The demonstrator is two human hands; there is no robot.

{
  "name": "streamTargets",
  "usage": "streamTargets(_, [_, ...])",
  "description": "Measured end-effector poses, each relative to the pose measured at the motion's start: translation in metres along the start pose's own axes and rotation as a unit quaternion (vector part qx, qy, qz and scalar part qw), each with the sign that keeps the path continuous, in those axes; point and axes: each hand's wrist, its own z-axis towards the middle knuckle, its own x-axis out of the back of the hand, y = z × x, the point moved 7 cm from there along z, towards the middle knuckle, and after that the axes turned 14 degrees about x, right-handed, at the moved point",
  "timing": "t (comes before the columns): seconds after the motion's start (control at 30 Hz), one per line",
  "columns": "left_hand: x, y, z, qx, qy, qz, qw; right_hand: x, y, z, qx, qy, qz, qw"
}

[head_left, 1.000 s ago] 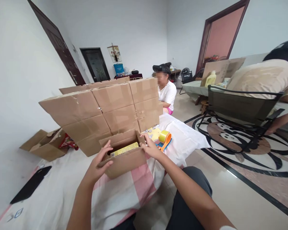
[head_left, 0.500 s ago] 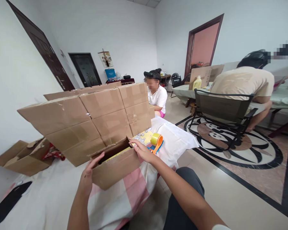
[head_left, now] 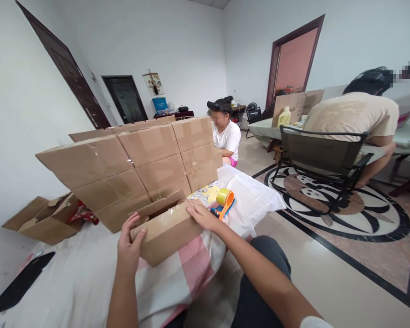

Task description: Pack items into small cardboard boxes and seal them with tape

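A small cardboard box (head_left: 171, 241) sits in front of me on the cloth-covered table (head_left: 89, 282). Its near flap is folded over the top, while the far flap (head_left: 167, 200) stands up behind a dark gap. My left hand (head_left: 130, 234) grips the left end, thumb on the near flap and fingers around the corner. At the right end, my right hand (head_left: 202, 215) holds the box with its fingers over the top edge. Just beyond that hand lies an orange tape dispenser (head_left: 226, 200) with a yellowish roll, on something blue.
Stacked taped cartons (head_left: 150, 159) form a wall behind the box. A yellow patterned sheet (head_left: 207, 193) lies beside them. An open carton (head_left: 48, 223) and a black flat item (head_left: 23, 282) are at left. One person (head_left: 228, 136) sits beyond the stack; another (head_left: 351, 114) bends over at right.
The box's near flap has come down over the opening. My left thumb now presses on it, and my right hand has shifted onto the top edge. The view has turned slightly.
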Motion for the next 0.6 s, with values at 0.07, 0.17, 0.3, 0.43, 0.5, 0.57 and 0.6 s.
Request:
streamTargets(0.07, [0.000, -0.005, -0.001, 0.011, 0.015, -0.019, 1.000, -0.001, 0.006, -0.001, -0.020, 0.026, 0.018, 0.999])
streamTargets(0.17, [-0.001, -0.014, 0.001, 0.045, 0.018, -0.005, 0.999, -0.004, 0.015, -0.001, -0.034, 0.042, 0.056, 0.997])
streamTargets(0.3, [0.001, -0.006, 0.001, -0.006, 0.058, 0.132, 0.990, -0.006, 0.020, 0.001, -0.024, 0.046, 0.046, 0.998])
streamTargets(0.43, [-0.001, 0.016, -0.009, -0.062, 0.099, 0.292, 0.949, 0.008, 0.018, -0.001, -0.023, 0.105, -0.026, 0.994])
streamTargets(0.5, [-0.002, 0.022, -0.014, -0.042, 0.105, 0.360, 0.926, 0.020, 0.014, -0.004, -0.005, 0.131, -0.070, 0.989])
streamTargets(0.57, [-0.004, 0.026, -0.018, -0.018, 0.093, 0.417, 0.904, 0.035, 0.011, -0.008, 0.004, 0.162, -0.101, 0.982])
streamTargets(0.6, [-0.006, 0.027, -0.020, -0.007, 0.076, 0.438, 0.896, 0.044, 0.010, -0.011, 0.003, 0.182, -0.111, 0.977])
